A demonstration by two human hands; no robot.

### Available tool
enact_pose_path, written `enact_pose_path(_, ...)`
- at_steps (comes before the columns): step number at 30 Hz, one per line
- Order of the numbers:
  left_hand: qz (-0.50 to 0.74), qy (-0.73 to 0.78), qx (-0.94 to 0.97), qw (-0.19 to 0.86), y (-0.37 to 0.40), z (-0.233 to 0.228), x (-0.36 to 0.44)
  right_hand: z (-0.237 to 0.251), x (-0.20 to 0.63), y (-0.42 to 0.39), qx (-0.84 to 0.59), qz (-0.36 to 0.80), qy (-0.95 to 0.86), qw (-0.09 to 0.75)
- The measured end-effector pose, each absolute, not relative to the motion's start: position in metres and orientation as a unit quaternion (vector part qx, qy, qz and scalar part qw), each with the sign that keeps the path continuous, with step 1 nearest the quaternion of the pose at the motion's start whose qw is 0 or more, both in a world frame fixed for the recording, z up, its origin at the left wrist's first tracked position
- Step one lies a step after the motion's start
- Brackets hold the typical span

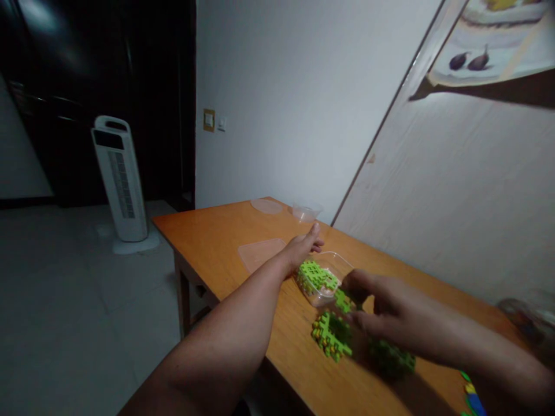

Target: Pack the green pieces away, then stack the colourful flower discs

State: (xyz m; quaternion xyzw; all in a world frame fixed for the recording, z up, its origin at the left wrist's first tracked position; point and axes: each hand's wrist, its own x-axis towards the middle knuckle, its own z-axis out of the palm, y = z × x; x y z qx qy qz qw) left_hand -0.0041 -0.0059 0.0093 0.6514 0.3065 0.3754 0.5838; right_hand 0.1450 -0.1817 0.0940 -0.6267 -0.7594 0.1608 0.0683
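Two hands [303, 245] [381, 309] at unlabelled block tub [323, 280].

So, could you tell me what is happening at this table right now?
A person sits at a wooden table handling green interlocking plastic pieces. The left hand rests against a clear plastic container that holds some green pieces. The right hand pinches one green piece beside the container. Two more green clusters, one in front and one under the right forearm, lie on the table. A flat clear lid lies further back.
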Motion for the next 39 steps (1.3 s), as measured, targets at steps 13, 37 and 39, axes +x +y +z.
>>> enact_pose_path(13, 0.383, 0.299, 0.664, 0.569, -0.001, 0.003, -0.001, 0.062, 0.171, -0.081, -0.681, 0.077, -0.72, 0.112)
enact_pose_path(37, 0.377, 0.31, 0.649, 0.584, -0.004, 0.006, -0.003, 0.08, 0.121, -0.199, -0.645, 0.176, -0.744, 0.023)
enact_pose_path(39, 0.378, 0.308, 0.649, 0.584, -0.003, 0.005, -0.003, 0.085, 0.131, -0.195, -0.638, 0.167, -0.75, 0.051)
